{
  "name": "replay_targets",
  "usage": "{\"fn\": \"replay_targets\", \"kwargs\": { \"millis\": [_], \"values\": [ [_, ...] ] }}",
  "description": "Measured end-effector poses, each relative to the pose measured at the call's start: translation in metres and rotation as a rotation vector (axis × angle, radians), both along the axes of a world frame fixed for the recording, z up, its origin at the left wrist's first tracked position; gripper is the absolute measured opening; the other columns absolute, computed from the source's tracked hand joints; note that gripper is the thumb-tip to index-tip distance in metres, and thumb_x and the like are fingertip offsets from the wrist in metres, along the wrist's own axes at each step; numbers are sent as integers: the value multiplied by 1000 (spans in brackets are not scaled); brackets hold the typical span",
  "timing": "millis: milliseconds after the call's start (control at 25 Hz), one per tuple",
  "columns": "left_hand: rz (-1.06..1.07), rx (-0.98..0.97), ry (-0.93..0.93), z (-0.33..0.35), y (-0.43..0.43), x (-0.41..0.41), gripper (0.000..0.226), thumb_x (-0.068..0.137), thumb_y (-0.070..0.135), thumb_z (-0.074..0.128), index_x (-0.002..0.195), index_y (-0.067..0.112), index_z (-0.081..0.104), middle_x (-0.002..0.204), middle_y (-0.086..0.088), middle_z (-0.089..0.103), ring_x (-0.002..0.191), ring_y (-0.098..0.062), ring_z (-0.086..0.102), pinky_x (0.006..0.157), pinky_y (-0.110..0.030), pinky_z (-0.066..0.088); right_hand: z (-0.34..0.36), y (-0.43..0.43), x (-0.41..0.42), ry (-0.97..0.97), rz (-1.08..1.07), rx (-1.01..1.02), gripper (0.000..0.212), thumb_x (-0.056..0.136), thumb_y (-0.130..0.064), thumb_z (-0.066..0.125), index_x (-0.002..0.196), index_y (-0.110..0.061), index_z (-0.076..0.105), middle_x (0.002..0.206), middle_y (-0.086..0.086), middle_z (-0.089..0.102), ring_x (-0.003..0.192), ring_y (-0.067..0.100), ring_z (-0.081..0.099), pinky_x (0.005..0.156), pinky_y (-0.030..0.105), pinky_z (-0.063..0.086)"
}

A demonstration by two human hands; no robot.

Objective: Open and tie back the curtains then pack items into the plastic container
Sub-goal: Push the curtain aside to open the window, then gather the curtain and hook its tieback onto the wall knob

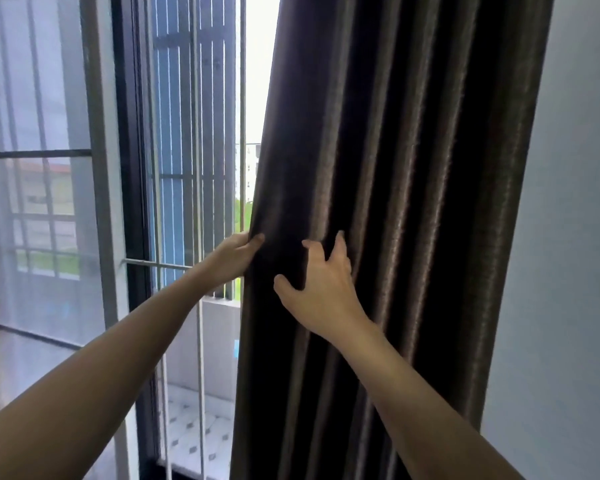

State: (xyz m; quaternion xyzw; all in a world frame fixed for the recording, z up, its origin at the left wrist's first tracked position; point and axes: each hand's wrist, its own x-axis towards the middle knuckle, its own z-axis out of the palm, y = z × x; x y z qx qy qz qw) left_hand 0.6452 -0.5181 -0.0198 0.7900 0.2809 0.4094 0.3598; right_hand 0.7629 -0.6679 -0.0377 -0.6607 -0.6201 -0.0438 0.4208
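Curtain [378, 202] is bunched at right against the wall [575, 237], window [194, 168] exposed on the left. Left hand [236, 254] fingers clamp its left edge. Right hand [323, 285] fingers are spread, pressing the folds. Opening looks mostly done. Not tied back yet; packing untouched, container not in view.

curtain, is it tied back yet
No, the curtain hangs loose with no tie around it, while the left hand grips its edge and the right hand touches its folds.

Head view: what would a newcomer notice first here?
The dark curtain, bunched in folds right of centre, dominates. The left grip pinches its leading edge mid-frame while the right grip spreads on the folds beside it. Left of them, bright window bars show.
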Motion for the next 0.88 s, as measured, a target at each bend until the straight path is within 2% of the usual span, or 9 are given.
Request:
{"fn": "replay_targets", "kwargs": {
  "millis": [120,200,320,440,520,640,720,800,880],
  "values": [
    [59,57,34,-5,4,0,34,101,29,34,108,7,60,93,-11,64,83,-24,61,75,-38,48,-8,17,0,-7,-53,-97,74,90,-41,54,148,-16,15,156,14,-16,144,32,6,111,37,25],
    [66,103,61,-22,-3,7,31,102,26,33,106,9,59,93,-6,64,84,-20,60,77,-34,48,-27,24,1,-27,-71,-148,74,91,-38,53,148,-10,15,156,16,-10,143,34,11,112,37,23],
    [111,146,136,-57,-10,22,34,102,24,31,106,5,59,96,-9,63,90,-24,59,81,-34,45,-69,21,5,-18,-80,-174,71,91,-31,52,146,-1,17,156,17,3,139,34,21,112,34,24],
    [72,92,104,-72,-18,33,36,102,26,30,84,9,57,79,-6,60,78,-24,57,74,-38,46,-113,6,7,-59,-70,-232,73,92,-28,50,147,0,12,156,12,4,137,31,27,111,31,25],
    [21,80,111,-73,-25,45,37,102,27,30,78,10,53,72,-5,56,70,-24,56,75,-42,49,-134,-6,9,-95,-57,-262,75,93,-28,48,149,-2,6,158,9,0,139,28,25,112,28,22],
    [-64,63,167,-71,-45,68,37,102,27,30,89,-2,51,74,-13,55,71,-32,59,75,-48,54,-148,-20,20,-122,-86,-238,72,94,-27,46,149,-6,5,159,5,-1,141,23,22,113,26,20],
    [-138,-3,179,-68,-58,84,36,102,24,30,99,-5,51,79,-15,53,73,-31,57,69,-42,57,-151,-29,29,-121,-105,-208,70,93,-25,46,149,-8,8,159,4,3,141,21,23,112,26,22],
    [-182,-33,193,-66,-69,98,27,101,20,31,97,2,51,78,-10,50,72,-23,55,65,-34,58,-152,-36,38,-128,-115,-189,70,92,-24,47,149,-9,9,159,3,6,139,21,27,111,25,23],
    [-212,-50,213,-64,-76,110,21,100,17,32,90,7,48,76,-10,47,73,-22,54,75,-44,58,-155,-42,46,-120,-114,-176,72,90,-21,48,149,-11,9,158,3,8,138,20,29,111,24,22]
  ]
}}
